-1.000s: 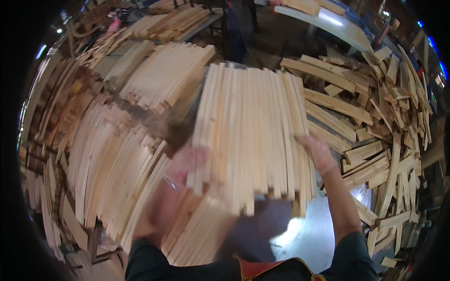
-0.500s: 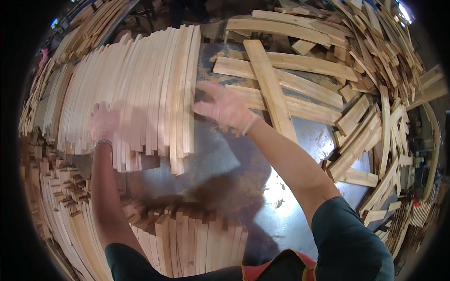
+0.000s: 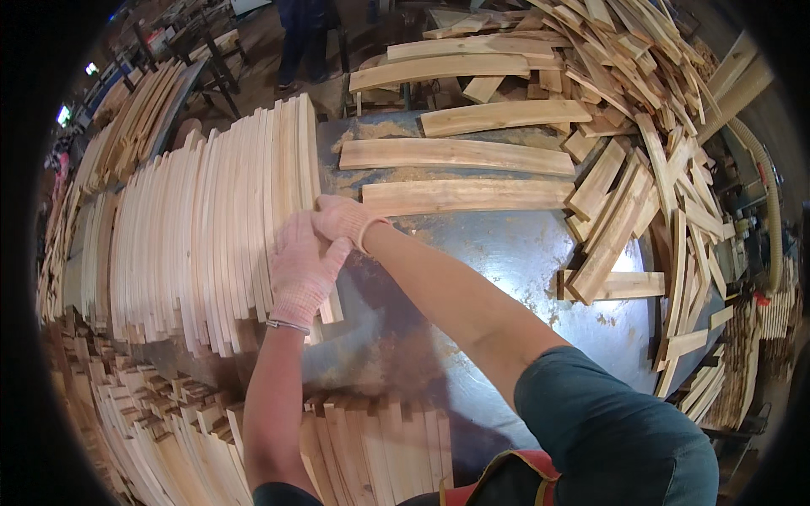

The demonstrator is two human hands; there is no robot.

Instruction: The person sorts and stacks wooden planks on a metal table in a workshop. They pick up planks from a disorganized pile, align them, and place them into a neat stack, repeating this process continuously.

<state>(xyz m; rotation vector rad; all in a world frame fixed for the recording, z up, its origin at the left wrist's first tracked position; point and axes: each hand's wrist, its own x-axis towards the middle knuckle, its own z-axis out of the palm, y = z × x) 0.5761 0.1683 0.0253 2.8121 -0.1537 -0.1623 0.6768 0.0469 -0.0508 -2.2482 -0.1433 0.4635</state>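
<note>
Many pale wooden strips stand on edge, packed in a row (image 3: 198, 228) at the left of the metal table. My left hand (image 3: 302, 261), in a pinkish-white knitted glove, lies over the right end of this row, fingers stretched along the strip tops and thumb apart. Just beyond it, touching it, my right hand (image 3: 344, 221), gloved alike, is closed over the outermost wooden strip (image 3: 310, 152); its fingertips are partly hidden. Below the hands, the lower end of a strip (image 3: 332, 308) juts past its neighbours. To the right, several loose planks (image 3: 464, 198) lie flat.
The metal table (image 3: 481, 253) carries sawdust. Piled offcuts (image 3: 624, 51) rise at the far right, with leaning boards (image 3: 616, 228) nearer. Upright strips (image 3: 380, 438) stand at the near edge. A person's legs (image 3: 302, 42) show at the back beside a machine frame.
My left hand has moved right along the row, and both hands now meet at its right end. The plank that lay diagonally over the loose planks is gone from there. The view has shifted.
</note>
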